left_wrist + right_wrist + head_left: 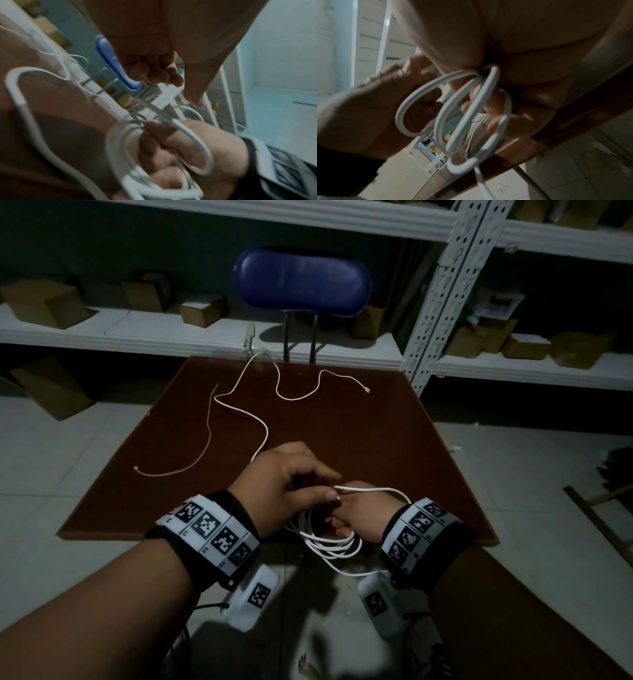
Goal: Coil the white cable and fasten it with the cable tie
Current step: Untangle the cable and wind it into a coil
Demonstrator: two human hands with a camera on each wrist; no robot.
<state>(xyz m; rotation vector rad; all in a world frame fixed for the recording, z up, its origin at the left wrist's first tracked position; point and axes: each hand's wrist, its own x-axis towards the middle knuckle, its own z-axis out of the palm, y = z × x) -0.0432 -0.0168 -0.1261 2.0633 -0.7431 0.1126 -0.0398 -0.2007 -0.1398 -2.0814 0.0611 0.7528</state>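
On the brown table (359, 433) the loose part of the white cable (267, 433) snakes away to its plug end (367, 389) at the far side. Its near part is wound into a coil (329, 544) of several loops that hangs just past the table's front edge. My right hand (356, 518) grips that coil (453, 108), with the loops round its fingers (513, 119). My left hand (325, 491) pinches the cable strand just above the coil. A thinner white strand (205, 440) lies apart on the table's left side; I cannot tell whether it is the tie.
A blue-backed chair (301, 282) stands behind the table. White metal shelving (137, 333) with cardboard boxes (44, 302) runs along the back, with its perforated post (442, 296) by the table's far right corner. Tiled floor (51, 457) surrounds the table.
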